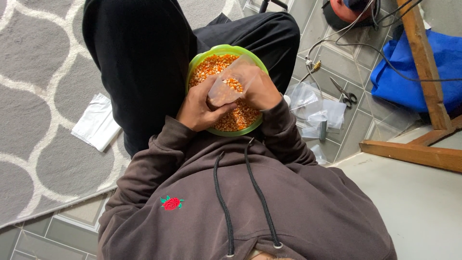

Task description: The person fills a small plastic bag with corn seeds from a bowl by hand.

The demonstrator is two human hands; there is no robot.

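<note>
The small clear plastic bag [225, 90] sits over the green bowl [226, 49] of corn kernels [240, 117] on the person's lap, held at its two sides by the left hand [198, 107] and the right hand [257, 86], fingers closed on the film. The bag appears thin, limp and slippery, light with few kernels inside. Grip is best taken at the mouth edges, since the film likely sags under load.

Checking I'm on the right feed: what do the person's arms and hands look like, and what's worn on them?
Both arms wear long dark brown hoodie sleeves ending in ribbed cuffs at the wrists. The left hand and right hand are bare: no gloves; no rings or watch visible. Two dark drawstrings hang down the chest beside a small red rose emblem.
</note>
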